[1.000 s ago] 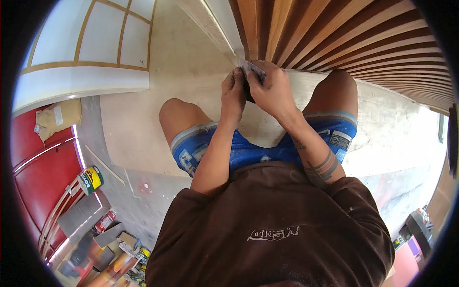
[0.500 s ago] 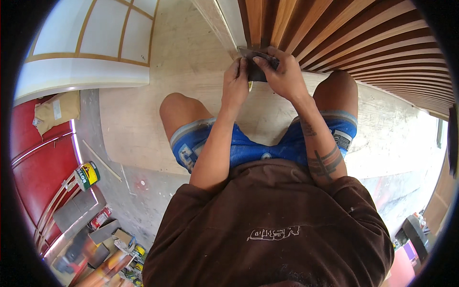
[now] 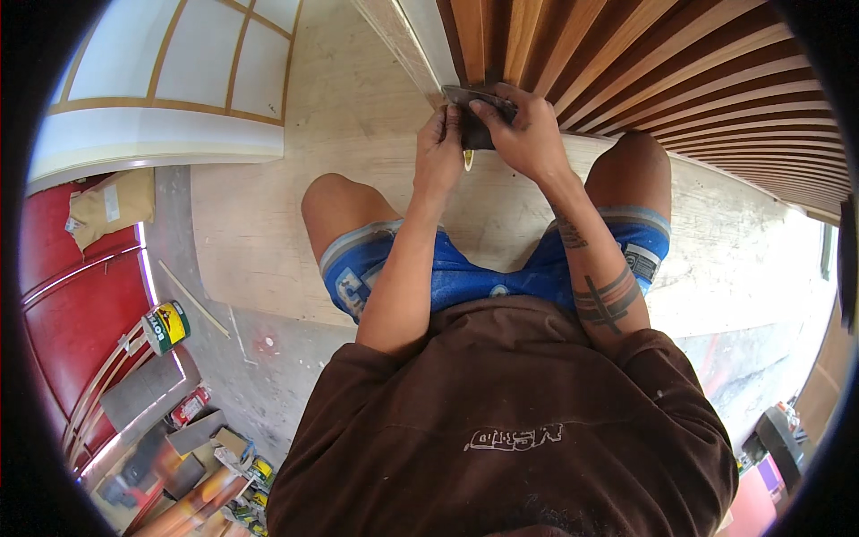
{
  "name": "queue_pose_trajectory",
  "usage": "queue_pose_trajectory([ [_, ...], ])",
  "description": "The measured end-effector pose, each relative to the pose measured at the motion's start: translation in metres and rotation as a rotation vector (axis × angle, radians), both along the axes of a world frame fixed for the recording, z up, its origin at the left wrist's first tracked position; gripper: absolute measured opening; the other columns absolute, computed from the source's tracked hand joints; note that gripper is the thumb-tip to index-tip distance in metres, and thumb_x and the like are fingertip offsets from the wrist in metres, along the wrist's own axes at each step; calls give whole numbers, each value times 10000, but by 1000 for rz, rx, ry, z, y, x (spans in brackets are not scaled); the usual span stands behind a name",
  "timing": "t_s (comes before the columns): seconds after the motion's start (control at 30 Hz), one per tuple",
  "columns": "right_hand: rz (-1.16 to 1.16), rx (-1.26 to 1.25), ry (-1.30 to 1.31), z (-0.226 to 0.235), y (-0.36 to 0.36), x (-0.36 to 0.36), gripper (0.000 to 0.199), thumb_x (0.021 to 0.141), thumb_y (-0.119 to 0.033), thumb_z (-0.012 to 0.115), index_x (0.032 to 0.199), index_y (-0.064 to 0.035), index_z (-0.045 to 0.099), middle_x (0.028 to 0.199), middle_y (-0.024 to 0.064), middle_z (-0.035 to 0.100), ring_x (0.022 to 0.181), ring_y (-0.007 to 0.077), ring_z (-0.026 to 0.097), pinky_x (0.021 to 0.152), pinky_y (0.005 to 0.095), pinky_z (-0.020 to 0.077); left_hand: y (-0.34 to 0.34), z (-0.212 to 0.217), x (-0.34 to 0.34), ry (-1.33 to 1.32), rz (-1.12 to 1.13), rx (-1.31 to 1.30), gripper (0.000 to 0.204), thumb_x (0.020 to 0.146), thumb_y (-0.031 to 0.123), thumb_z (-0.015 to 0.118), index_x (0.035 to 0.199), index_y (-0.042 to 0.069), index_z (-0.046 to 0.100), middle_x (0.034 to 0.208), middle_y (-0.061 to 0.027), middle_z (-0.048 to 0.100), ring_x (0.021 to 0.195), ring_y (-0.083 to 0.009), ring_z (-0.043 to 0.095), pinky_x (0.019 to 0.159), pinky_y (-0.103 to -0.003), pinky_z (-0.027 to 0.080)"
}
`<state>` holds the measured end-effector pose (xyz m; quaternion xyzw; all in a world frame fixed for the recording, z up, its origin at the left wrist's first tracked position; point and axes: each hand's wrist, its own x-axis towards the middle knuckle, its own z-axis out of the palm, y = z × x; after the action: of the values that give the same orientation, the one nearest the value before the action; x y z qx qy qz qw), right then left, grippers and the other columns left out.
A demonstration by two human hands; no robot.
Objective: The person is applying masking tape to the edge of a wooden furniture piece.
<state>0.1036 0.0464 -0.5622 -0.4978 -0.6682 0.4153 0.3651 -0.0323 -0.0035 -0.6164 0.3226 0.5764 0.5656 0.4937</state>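
Observation:
Both hands hold a dark, thin sheet that looks like sandpaper (image 3: 477, 134), at the lower corner of a brown slatted wood panel (image 3: 573, 63). My left hand (image 3: 438, 152) pinches the sheet's left side between thumb and fingers. My right hand (image 3: 534, 134) grips its right side, thumb on top and fingers curled behind. The sheet's upper edge reaches left, close to the end of a pale upright board (image 3: 407, 45). Just below the sheet, a small yellow-rimmed thing (image 3: 468, 160) shows in part; its kind is unclear.
My knees straddle a pale plywood sheet (image 3: 242, 233) beneath me. A white panelled piece with wood strips (image 3: 197, 67) stands at the far left. Along the left lie a brown paper package (image 3: 112, 208), a paint can (image 3: 166, 328), thin wood strips and assorted clutter on the grey floor.
The sandpaper and both hands have shifted very slightly up and to the left, with the sheet's upper edge a little further left. The grip looks the same.

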Motion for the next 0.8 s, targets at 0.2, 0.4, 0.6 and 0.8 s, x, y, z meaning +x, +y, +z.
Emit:
queue_pose_trajectory([
  [0.2,-38,73,-61,1,1,-6,254,884,-188,764,1067,-11,768,701,197,700,546,227,640,572,355,502,1,-1,-1,2,-15,-5,360,1133,280,465,1187,-17,662,1040,-46,702,931,-106,613,848,-273,499],
  [0.4,-136,279,-185,10,-2,-15,149,827,-93,730,955,-44,788,822,212,736,785,385,731,717,415,576,2,8,7,-151,-25,68,356,1125,326,486,1267,35,634,1146,-30,679,1007,-109,634,853,-290,531],
  [0.6,-182,405,-99,0,-4,-18,164,777,-72,700,909,-78,797,862,179,740,819,385,711,741,464,570,4,10,8,-139,-41,72,351,1126,300,490,1297,20,615,1182,-49,662,1059,-120,608,901,-279,504],
  [0.8,-150,502,-96,0,-7,-18,174,779,16,702,926,-25,787,873,174,751,819,354,724,744,402,577,6,5,6,-87,-12,119,350,1123,291,501,1250,-10,627,1158,-57,665,1046,-133,601,923,-298,492],
])
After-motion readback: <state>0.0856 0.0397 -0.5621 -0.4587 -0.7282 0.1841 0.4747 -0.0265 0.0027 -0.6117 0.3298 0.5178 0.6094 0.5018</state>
